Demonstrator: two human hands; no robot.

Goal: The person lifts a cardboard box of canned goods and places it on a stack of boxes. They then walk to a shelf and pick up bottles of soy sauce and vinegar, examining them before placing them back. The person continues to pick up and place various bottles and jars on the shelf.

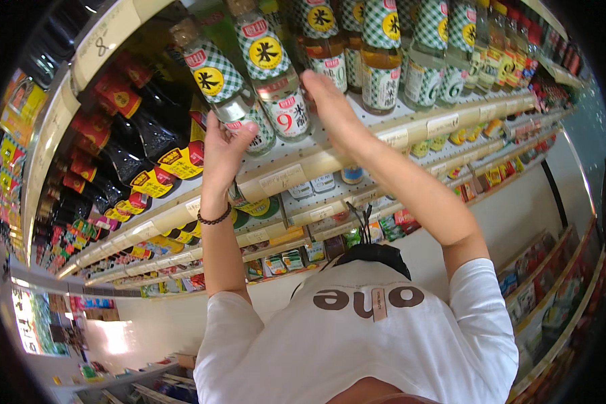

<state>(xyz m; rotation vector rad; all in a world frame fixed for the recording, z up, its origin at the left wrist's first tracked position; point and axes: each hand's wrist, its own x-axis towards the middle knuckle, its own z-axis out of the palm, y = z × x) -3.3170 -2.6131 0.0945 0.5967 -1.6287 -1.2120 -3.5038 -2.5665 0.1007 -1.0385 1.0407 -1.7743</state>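
Observation:
My left hand [227,144] is around the lower part of a clear glass vinegar bottle [235,111] with a green checked neck wrap, which leans to the left on the shelf. A second clear vinegar bottle [285,108] with a red number on its label stands just right of it, also slightly tilted. My right hand [323,96] is at that second bottle's right side, fingers extended and partly hidden behind it; whether they touch the glass cannot be told. Right of my right hand stand amber vinegar bottles [381,76] in the same checked wraps.
Dark sauce bottles [151,121] with yellow and red labels crowd the shelf at left. More clear bottles [424,76] stand at right. The shelf's front rail [283,179] bears price tags. Lower shelves hold jars and packets [283,262]. More stocked shelves [550,298] are at lower right.

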